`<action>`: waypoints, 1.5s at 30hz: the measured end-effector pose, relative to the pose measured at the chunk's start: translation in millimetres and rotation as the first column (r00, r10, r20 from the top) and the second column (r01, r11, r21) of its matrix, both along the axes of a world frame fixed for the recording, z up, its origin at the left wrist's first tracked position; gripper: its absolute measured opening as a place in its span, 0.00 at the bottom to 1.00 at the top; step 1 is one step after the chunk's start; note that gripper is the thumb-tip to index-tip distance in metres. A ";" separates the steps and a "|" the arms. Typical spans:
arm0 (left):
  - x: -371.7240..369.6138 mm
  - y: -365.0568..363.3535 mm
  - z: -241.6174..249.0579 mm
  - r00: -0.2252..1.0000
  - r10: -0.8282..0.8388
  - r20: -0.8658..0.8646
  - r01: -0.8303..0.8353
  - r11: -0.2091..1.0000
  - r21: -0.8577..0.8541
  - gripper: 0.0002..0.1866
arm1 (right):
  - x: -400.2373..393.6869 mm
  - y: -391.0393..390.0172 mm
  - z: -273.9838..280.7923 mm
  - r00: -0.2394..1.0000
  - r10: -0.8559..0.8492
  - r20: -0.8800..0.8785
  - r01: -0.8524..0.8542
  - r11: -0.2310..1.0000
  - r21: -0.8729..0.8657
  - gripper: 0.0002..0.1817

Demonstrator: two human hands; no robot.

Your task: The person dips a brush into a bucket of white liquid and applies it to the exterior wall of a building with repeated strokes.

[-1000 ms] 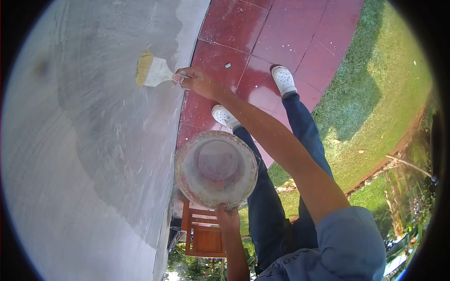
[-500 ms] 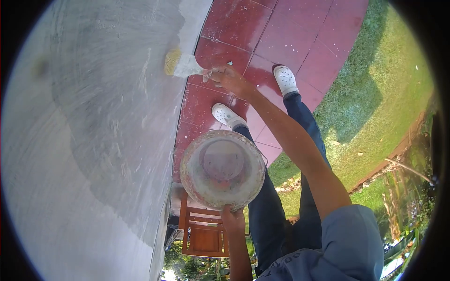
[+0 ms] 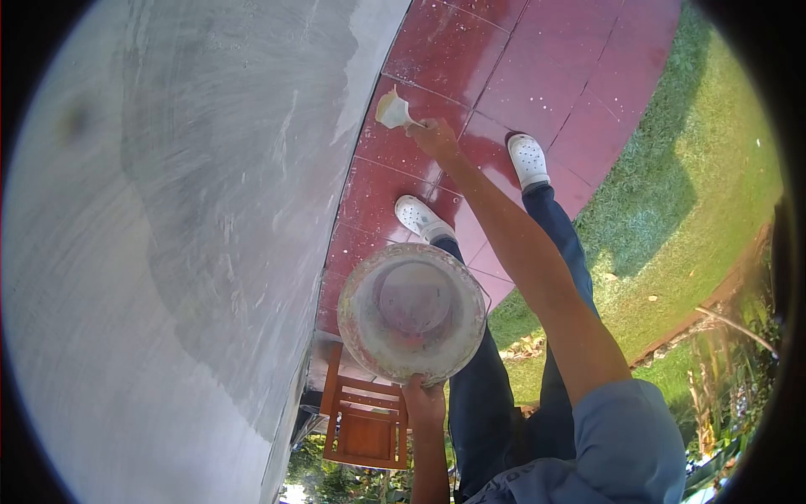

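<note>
My right hand (image 3: 435,139) is closed round the handle of a wide paintbrush (image 3: 395,109) with pale yellow bristles and a whitish, paint-smeared base. The brush shows over the red tiles, a little to the right of the grey wall (image 3: 227,227). Darker, wet-looking strokes cover much of that wall. Below, my left hand (image 3: 425,403) grips the near rim of a paint-stained bucket (image 3: 357,336), its fingers partly hidden by it. The bucket's mouth faces me, with pale liquid at the bottom and a thin wire handle at its right side.
Red floor tiles (image 3: 562,76) with white drips run along the wall's foot. My white clogs (image 3: 527,160) stand on them. A wooden chair (image 3: 368,428) is beside the wall, below the bucket. Grass (image 3: 646,210) borders the tiles on the right, with plants beyond.
The brush has come away from the wall, moving right over the tiles and turning in my right hand. My left hand still holds the bucket; the whole view has shifted slightly.
</note>
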State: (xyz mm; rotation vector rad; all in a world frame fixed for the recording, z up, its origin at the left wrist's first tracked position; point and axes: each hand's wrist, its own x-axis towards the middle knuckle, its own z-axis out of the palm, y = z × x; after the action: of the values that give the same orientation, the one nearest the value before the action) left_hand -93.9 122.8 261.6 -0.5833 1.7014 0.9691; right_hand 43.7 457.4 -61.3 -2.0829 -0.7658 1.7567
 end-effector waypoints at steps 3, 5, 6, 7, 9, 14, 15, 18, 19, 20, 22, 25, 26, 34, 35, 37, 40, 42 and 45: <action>1.2 -0.1 1.4 1.000 -0.013 -0.017 0.013 1.000 0.000 0.31 | -56.9 36.1 19.3 0.938 0.036 0.346 -0.177 0.905 0.386 0.20; -0.6 1.3 1.6 0.999 -0.037 -0.018 0.037 0.999 -0.004 0.31 | -26.6 40.6 88.7 0.999 0.026 0.035 -0.036 0.949 0.315 0.21; -2.4 -1.3 4.4 1.000 -0.022 -0.002 0.022 1.000 -0.011 0.34 | -12.3 35.6 126.9 0.960 -0.014 -0.279 0.071 0.978 0.198 0.21; -1.5 -0.9 0.3 1.000 0.001 0.014 -0.001 1.000 -0.005 0.36 | -5.2 30.4 147.6 0.961 -0.006 -0.276 0.065 0.976 0.206 0.21; -2.0 0.1 -6.5 0.999 0.021 0.037 -0.021 1.000 -0.002 0.36 | 2.3 20.6 169.9 0.663 -0.255 -0.704 0.453 0.885 0.106 0.22; -4.7 2.8 3.9 0.997 0.051 0.066 -0.050 0.999 -0.015 0.36 | -35.3 52.1 119.1 0.745 -0.068 -0.663 0.327 0.904 0.275 0.22; -2.3 3.4 3.7 0.997 0.053 0.050 -0.052 0.999 -0.011 0.36 | -47.9 54.5 79.4 0.790 -0.055 -0.610 0.285 0.915 0.287 0.22; 6.2 18.2 5.2 0.999 0.048 0.008 -0.048 0.999 -0.019 0.34 | -38.9 43.6 -8.8 0.861 -0.073 -0.504 0.216 0.949 0.231 0.28; 9.2 20.6 6.9 0.998 0.054 -0.016 -0.054 0.998 -0.043 0.33 | -24.7 40.5 -14.8 0.955 -0.040 -0.295 0.098 0.978 0.186 0.29; 8.5 17.6 6.7 0.998 0.056 -0.017 -0.056 0.997 -0.048 0.33 | -10.1 34.4 -18.6 0.998 0.013 -0.068 -0.005 0.994 0.109 0.31; 6.9 14.1 3.8 0.998 0.063 0.017 -0.062 0.997 -0.035 0.33 | 8.9 30.3 -27.2 0.986 0.130 0.106 -0.133 0.991 0.022 0.32; 7.3 14.5 5.0 0.997 0.074 0.012 -0.073 0.997 -0.038 0.33 | -10.7 48.8 -6.2 0.932 0.220 0.288 -0.253 0.964 0.079 0.32; 7.3 15.0 5.3 0.997 0.075 0.013 -0.075 0.996 -0.041 0.33 | -16.6 56.3 12.8 0.933 0.170 0.316 -0.248 0.942 0.227 0.31; 3.5 17.8 7.2 0.998 0.046 0.047 -0.044 0.998 -0.047 0.33 | 7.5 40.4 132.3 0.835 -0.085 -0.544 0.276 0.920 0.280 0.23; 3.7 16.5 7.7 0.998 0.048 0.043 -0.046 0.998 -0.048 0.33 | 4.1 47.9 130.0 0.829 -0.083 -0.553 0.290 0.909 0.299 0.22; 5.2 16.8 6.6 0.999 0.045 0.030 -0.044 0.998 -0.048 0.34 | -4.0 56.2 65.8 0.903 0.011 -0.430 0.162 0.917 0.364 0.23; 6.6 21.8 8.1 0.989 0.139 0.045 -0.138 0.990 -0.031 0.36 | 8.1 59.3 -28.7 0.897 0.063 -0.439 0.077 0.953 0.294 0.26; 7.5 20.1 6.6 0.991 0.133 0.031 -0.133 0.991 -0.007 0.36 | 27.7 55.8 -46.0 0.981 0.194 0.009 -0.192 0.962 0.192 0.27; 9.1 22.5 6.3 0.992 0.121 0.034 -0.121 0.993 -0.006 0.36 | 29.9 70.7 -37.0 0.971 0.186 0.150 -0.232 0.882 0.409 0.26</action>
State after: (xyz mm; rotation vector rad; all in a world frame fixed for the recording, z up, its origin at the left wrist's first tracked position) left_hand -84.8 145.2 267.8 -0.7087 1.6531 1.0352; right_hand 73.5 528.1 -98.4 -1.8580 -1.3193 1.4153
